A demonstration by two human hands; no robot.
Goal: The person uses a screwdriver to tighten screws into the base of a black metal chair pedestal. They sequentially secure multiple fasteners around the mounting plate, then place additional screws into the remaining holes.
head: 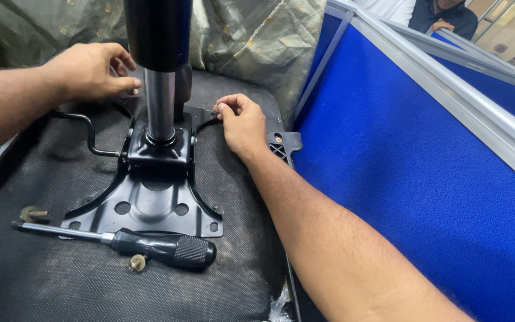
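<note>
An upturned chair seat (37,286) with a black fabric underside lies before me. A black metal mounting plate (150,206) sits on it, with a chrome gas cylinder (160,101) standing upright from its middle. My left hand (90,70) rests at the plate's far left corner, fingers curled on something small that I cannot make out. My right hand (242,122) pinches at the plate's far right corner, fingertips together on a small fastener. A black-handled screwdriver (156,245) lies across the plate's near edge. Two loose bolts (33,213) (137,262) lie near it.
A blue partition panel (412,161) with a grey metal frame stands close on the right. Olive cloth (257,36) hangs behind the seat. A black lever (90,134) sticks out left of the plate. Another person sits beyond the partition at the top right.
</note>
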